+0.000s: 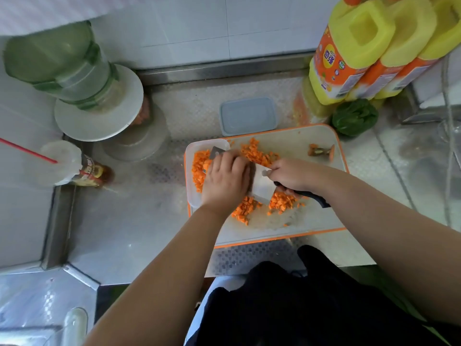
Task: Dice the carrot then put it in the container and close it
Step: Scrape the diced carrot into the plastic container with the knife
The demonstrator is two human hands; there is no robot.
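Diced carrot (254, 152) mid-transfer: knife (262, 183) blade as scoop, handle gripped in right hand (291, 174); left hand (225, 181), fingers flat, sweeping cubes into container (193, 181) alongside.

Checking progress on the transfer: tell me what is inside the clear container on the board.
The container holds diced carrot along its left side. The left hand and knife blade cover the rest.

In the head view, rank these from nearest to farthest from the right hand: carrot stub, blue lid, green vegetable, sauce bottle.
From the right hand:
1. Carrot stub, just beyond it on the cutting board.
2. Blue lid, behind the board.
3. Green vegetable, back right, by the oil jugs.
4. Sauce bottle, far left.
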